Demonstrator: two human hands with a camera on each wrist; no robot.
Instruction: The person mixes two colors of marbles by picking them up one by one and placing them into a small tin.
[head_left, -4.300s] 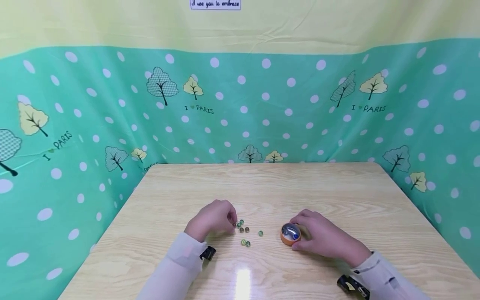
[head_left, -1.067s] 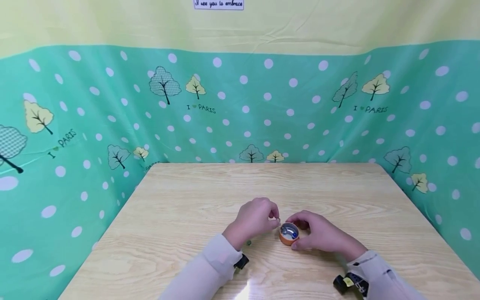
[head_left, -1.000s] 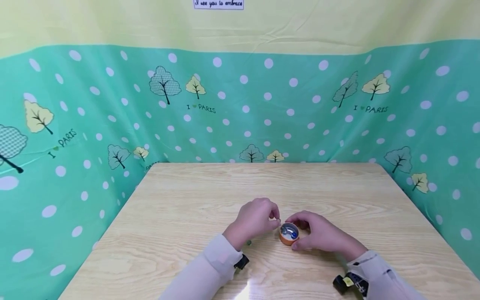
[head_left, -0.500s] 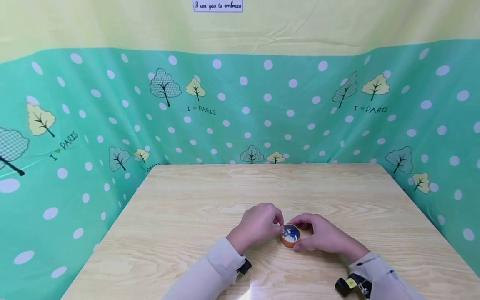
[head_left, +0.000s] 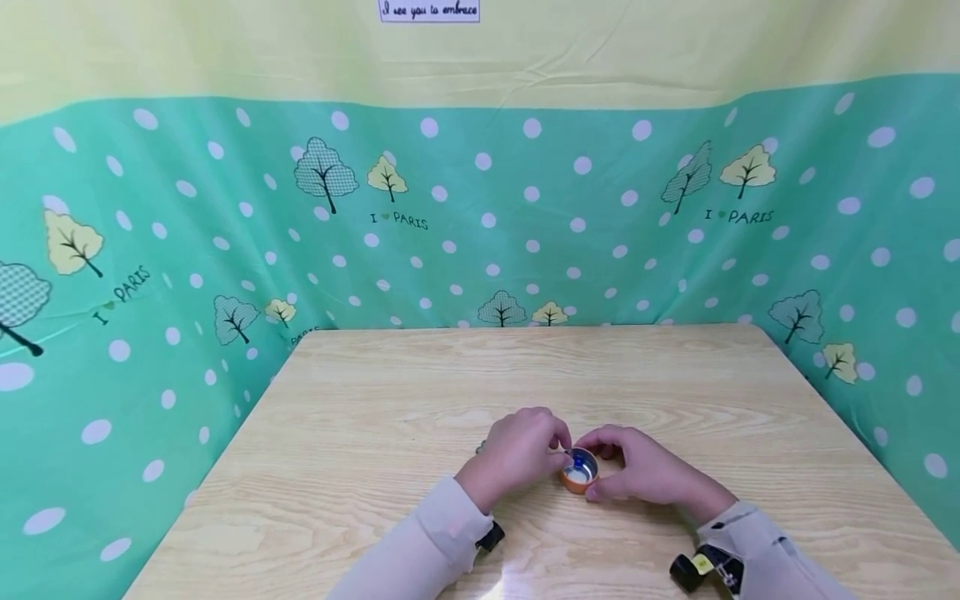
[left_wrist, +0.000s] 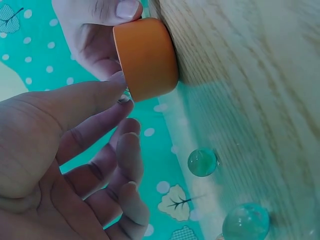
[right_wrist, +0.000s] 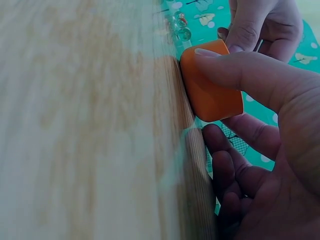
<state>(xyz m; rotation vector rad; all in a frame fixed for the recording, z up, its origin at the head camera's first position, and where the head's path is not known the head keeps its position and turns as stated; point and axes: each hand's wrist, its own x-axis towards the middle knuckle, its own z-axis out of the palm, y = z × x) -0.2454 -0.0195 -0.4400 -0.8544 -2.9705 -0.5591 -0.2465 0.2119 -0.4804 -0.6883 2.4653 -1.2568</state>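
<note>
The orange cup (left_wrist: 149, 60) stood upright on the table (head_left: 375, 533), right of centre in the lower half of the head view, with a blue thing (head_left: 579, 462) inside. It looked light, stiff and fairly smooth; the side wall was the place to hold, as the right hand (head_left: 648, 471) did between thumb and fingers. The left hand (head_left: 517, 454) pinched what looked like a small marble (left_wrist: 127, 92) at the rim. Loose marbles (left_wrist: 202, 162), lower right in the left wrist view, seemed hard, slippery and apt to roll. Open tabletop stretched to the far edge, mid-frame; the slanting side edges lay well apart.
</note>
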